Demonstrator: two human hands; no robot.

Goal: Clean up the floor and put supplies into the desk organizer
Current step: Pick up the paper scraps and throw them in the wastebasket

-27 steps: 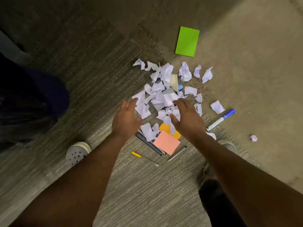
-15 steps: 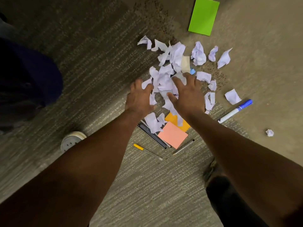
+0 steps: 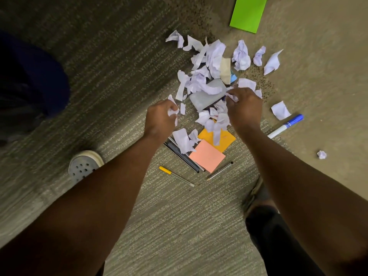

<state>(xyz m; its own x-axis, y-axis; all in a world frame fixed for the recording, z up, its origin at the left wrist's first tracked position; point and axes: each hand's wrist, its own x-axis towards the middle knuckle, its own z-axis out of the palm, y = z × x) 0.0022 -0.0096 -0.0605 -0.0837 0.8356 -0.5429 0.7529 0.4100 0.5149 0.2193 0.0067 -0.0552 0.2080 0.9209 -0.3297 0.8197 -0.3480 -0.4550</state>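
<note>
Torn and crumpled white paper scraps (image 3: 211, 56) lie heaped on the carpet, with a grey pad (image 3: 205, 97) showing among them. My left hand (image 3: 160, 118) is closed around a few scraps at the heap's left edge. My right hand (image 3: 245, 106) pinches scraps at the heap's right side, and more hang below it. Under the near scraps lie an orange sticky pad (image 3: 227, 139), a pink sticky pad (image 3: 207, 156) and black pens (image 3: 180, 154). A yellow-capped pen (image 3: 176, 176) and a thin pencil (image 3: 220, 171) lie nearer me. A blue marker (image 3: 285, 126) lies to the right.
A green pad (image 3: 248, 13) lies at the far right. One small paper ball (image 3: 321, 154) sits alone at the right. My white shoe (image 3: 84, 166) is at the left, my other foot (image 3: 256, 194) at the right. A dark blue shape (image 3: 31, 80) fills the far left.
Both hands have pulled back from flat on the heap and closed on scraps, lifting some. The grey pad is now uncovered. The view has shifted forward.
</note>
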